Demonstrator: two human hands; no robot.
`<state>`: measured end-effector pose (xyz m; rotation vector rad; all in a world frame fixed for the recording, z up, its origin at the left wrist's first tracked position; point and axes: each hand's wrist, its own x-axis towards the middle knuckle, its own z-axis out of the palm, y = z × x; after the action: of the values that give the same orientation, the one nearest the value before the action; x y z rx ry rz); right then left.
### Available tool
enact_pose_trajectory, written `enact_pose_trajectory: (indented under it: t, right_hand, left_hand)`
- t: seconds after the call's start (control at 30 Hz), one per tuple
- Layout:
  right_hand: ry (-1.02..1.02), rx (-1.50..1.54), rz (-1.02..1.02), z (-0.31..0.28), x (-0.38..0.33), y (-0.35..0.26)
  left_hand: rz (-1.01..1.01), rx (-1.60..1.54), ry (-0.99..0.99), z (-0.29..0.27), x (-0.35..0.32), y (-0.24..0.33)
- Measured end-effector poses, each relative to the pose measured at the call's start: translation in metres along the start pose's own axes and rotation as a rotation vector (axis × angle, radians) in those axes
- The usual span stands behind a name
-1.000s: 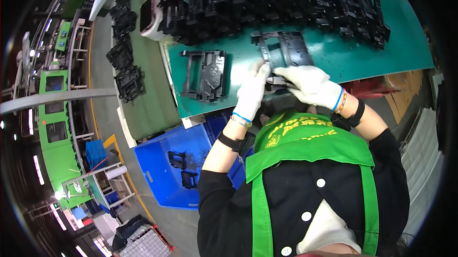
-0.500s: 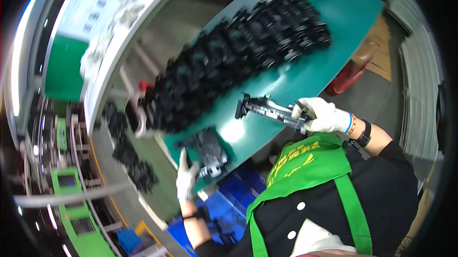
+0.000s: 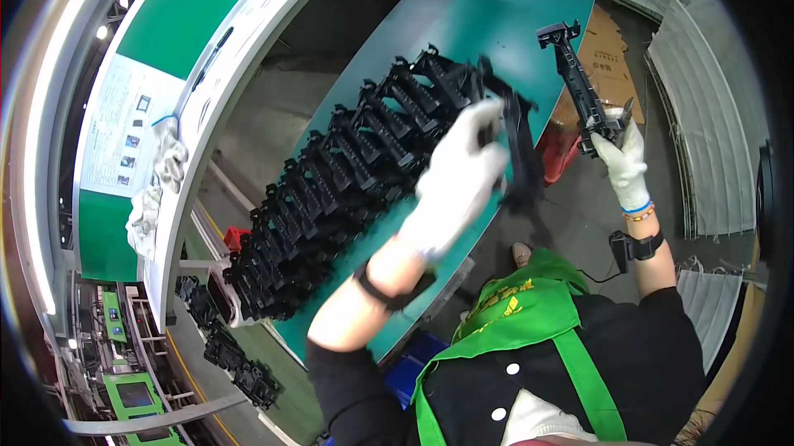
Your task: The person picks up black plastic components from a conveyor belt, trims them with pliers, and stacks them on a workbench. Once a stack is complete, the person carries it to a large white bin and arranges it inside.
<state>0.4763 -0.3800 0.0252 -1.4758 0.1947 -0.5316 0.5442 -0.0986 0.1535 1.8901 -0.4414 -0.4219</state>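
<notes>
- Far left of frame: white rags [image 3: 157, 181] draped on the curved white rail [image 3: 198, 115] of the green-panelled machine; more black parts [image 3: 236, 359] stacked lower left on a side ledge.
- Centre-left: long pile of black moulded plastic frames [image 3: 347, 198] runs diagonally over the teal worktop [image 3: 496, 24], from lower left to upper centre. Most of the stock sits there, so my read is the bulk is unprocessed.
- Centre: left hand [image 3: 459, 181], white glove, fingers closed round a black plastic frame [image 3: 521, 156] lifted off the upper end of the pile. Motion-blurred, so exact finger placement can't be told. Part hangs at the worktop's right edge, just clear of the pile.
- Lower centre: blue bin [image 3: 413, 355], mostly hidden under the forearm; contents not visible.
- Right: right hand [image 3: 622, 156], white glove, clenched on the lower end of a long black plastic bracket [image 3: 575, 74], held upright in the air, off the table, over the floor. A small metal tool tip [image 3: 626, 108] seems to poke out of the same fist; can't confirm.
- Progress: one part in each hand, no finished stack identifiable in view.
- Room: teal top bare in the upper centre past the pile; pile crowds the left edge. Right of the table is open floor with cardboard [image 3: 608, 40] and a red object [image 3: 556, 148] under the table edge. Free swing space on the right side, tight on the left.
</notes>
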Motion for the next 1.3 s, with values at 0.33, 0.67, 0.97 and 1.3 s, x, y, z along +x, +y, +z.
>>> enact_pose_trajectory:
  t: [0.33,0.67,0.97,1.3]
  right_hand:
    - [-0.073,0.017,0.082,0.016,0.092,0.100]
    - [-0.535,-0.453,-0.291,0.060,0.148,0.099]
    - [-0.321,-0.524,-0.189,0.052,0.102,0.057]
    - [-1.149,-0.763,-0.373,0.166,-0.024,0.059]
  left_hand:
    - [-0.189,0.153,0.292,0.033,0.228,-0.077]
    - [-0.250,0.564,0.163,0.006,0.166,-0.033]
    - [0.346,0.748,0.280,-0.008,0.010,-0.035]
    - [0.001,0.004,0.393,-0.012,-0.092,-0.048]
